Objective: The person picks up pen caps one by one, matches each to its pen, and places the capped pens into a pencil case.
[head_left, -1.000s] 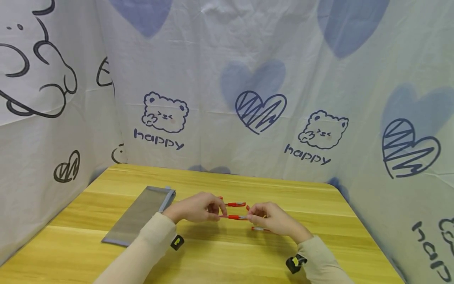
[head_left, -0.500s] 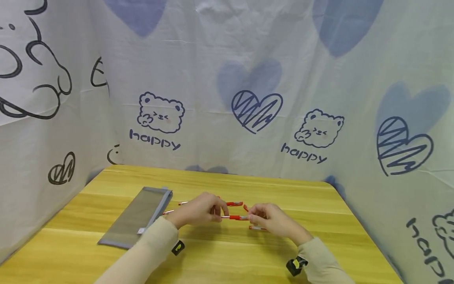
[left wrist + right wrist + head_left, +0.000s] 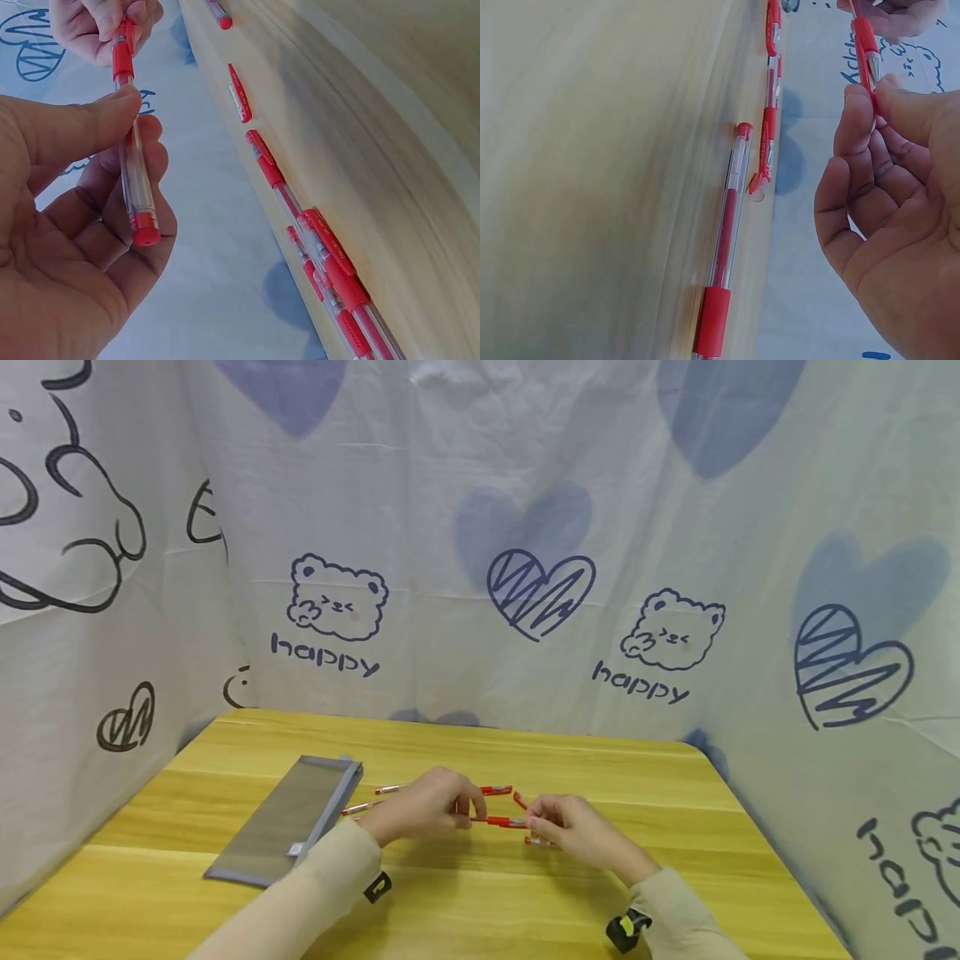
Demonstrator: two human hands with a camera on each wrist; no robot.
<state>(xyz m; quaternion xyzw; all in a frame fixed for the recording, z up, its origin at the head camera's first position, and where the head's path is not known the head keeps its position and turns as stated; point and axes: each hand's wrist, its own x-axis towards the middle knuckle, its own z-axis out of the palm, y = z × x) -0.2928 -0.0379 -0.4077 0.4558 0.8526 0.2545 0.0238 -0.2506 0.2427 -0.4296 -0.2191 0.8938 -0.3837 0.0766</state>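
Observation:
My left hand point(image 3: 429, 807) pinches the clear barrel of a red gel pen point(image 3: 498, 821) between thumb and fingers, its red end plug pointing back toward the palm in the left wrist view. At the pen's other end, my right hand point(image 3: 576, 830) pinches the clear cap point(image 3: 871, 69) with its red clip, just beyond the red rubber grip. The pen is held level between both hands, above the wooden table. A separate red-clipped pen cap point(image 3: 240, 96) lies on the table behind. Close to my right hand lies another gel pen point(image 3: 725, 232) with a red grip.
Several more red gel pens point(image 3: 330, 262) lie behind my left hand, partly hidden by it in the head view. A flat grey zip pouch point(image 3: 288, 818) lies at the left of the wooden table point(image 3: 480, 910). A printed white curtain point(image 3: 427, 527) surrounds the table.
The head view has shifted slightly. Both hands stay on the same pen; its red grip now shows nearer the right fingers, with less pale section between them.

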